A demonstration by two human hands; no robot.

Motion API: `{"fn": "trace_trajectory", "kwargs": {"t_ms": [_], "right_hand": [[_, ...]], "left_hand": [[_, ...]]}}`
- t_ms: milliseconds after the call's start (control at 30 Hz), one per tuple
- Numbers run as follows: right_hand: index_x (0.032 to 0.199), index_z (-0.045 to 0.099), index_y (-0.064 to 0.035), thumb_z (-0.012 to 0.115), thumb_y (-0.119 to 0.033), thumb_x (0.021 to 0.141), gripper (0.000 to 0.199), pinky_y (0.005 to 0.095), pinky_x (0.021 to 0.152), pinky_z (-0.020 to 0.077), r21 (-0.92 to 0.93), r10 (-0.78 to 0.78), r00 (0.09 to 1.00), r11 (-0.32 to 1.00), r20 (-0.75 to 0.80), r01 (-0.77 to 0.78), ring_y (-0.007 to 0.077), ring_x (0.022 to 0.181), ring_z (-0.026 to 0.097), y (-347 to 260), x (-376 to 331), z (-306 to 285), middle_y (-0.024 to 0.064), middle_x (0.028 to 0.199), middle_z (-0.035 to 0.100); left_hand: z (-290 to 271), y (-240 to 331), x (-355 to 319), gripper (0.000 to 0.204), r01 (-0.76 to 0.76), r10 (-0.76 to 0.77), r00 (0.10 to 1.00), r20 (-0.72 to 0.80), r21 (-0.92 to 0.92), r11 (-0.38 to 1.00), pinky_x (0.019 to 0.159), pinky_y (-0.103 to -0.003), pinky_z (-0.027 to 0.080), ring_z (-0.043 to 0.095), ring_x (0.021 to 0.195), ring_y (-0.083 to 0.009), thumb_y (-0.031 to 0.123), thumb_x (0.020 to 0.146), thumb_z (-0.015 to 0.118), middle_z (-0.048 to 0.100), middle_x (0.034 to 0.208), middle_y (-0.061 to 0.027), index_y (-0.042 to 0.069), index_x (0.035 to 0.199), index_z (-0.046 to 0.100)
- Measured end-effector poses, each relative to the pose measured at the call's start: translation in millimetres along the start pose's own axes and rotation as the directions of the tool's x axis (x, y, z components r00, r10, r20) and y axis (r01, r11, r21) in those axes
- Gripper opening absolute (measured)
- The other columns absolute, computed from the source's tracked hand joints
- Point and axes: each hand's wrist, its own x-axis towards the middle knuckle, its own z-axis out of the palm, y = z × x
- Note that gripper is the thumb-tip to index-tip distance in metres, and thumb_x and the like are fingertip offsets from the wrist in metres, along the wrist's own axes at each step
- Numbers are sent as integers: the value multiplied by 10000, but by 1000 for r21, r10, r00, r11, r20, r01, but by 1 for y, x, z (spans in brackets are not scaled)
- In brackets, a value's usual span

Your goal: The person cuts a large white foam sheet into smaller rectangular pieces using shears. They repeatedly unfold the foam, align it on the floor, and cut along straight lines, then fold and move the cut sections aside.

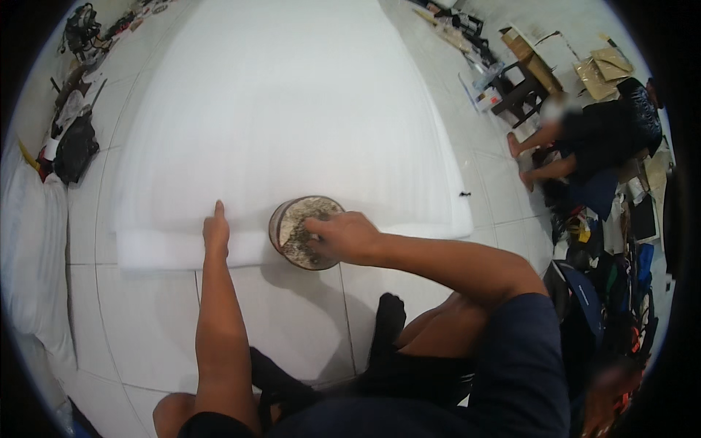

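Note:
A large sheet of white foam wrap (pixel 285 109) lies spread on the tiled floor, with a folded strip along its near edge. My left hand (pixel 216 232) rests on the left part of that strip, one finger stretched forward; its other fingers are hardly visible. To its right, my right hand (pixel 345 237) grips a thick round, drum-shaped thing (pixel 299 219) by its top face. That face is speckled grey and beige, and the side is brownish. It is tilted over the foam's near edge and casts a shadow on the tiles. I cannot tell its kind.
At the right, another person (pixel 599 135) sits low with bare feet on the floor, near a dark stool (pixel 522 95). Mixed clutter lines the right wall. A black bag (pixel 77 150) and a big white bundle (pixel 33 241) stand at the left.

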Motion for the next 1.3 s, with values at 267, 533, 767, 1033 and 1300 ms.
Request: {"fn": "trace_trajectory", "kwargs": {"t_ms": [267,533,767,1033,1300], "right_hand": [[1037,522,-127,580,-329,860,275,477,637,492,107,-58,986,993,154,42,357,700,623,10,-60,42,167,713,617],[1115,518,-141,595,-353,833,361,480,680,483,94,-8,940,995,342,-25,363,774,630,26,-88,52,163,792,638],[1056,565,-65,698,-455,776,498,445,771,474,377,-113,952,926,284,-3,354,929,614,118,-87,54,164,953,651],[1290,481,-67,611,-523,826,662,458,973,395,489,873,245,447,-422,-749,342,1179,489,383,-162,116,182,1236,534],[1361,429,-55,604,-719,702,952,493,980,375,425,969,136,214,-207,-880,335,1152,511,425,-163,135,173,1228,528]], "left_hand": [[-7,-10,5,775,-90,114,981,-155,156,984,974,-418,395,506,1161,-394,534,870,538,515,1247,-311,-175,1180,490],[6,-22,-5,806,-179,200,975,-101,190,965,969,-413,396,527,1079,-373,529,841,596,521,1205,-327,-213,1138,486],[26,-85,29,786,-208,371,868,-329,437,875,1071,-473,227,405,1161,-419,544,852,572,516,1168,-356,-209,1074,542],[26,-91,6,623,-221,419,815,-401,452,864,960,-487,343,471,1063,-394,482,866,592,572,1044,-301,-128,984,636],[41,-85,-34,490,-471,423,794,-436,-3,882,820,-368,443,559,899,-269,393,855,646,624,947,-171,-86,952,613]]}}
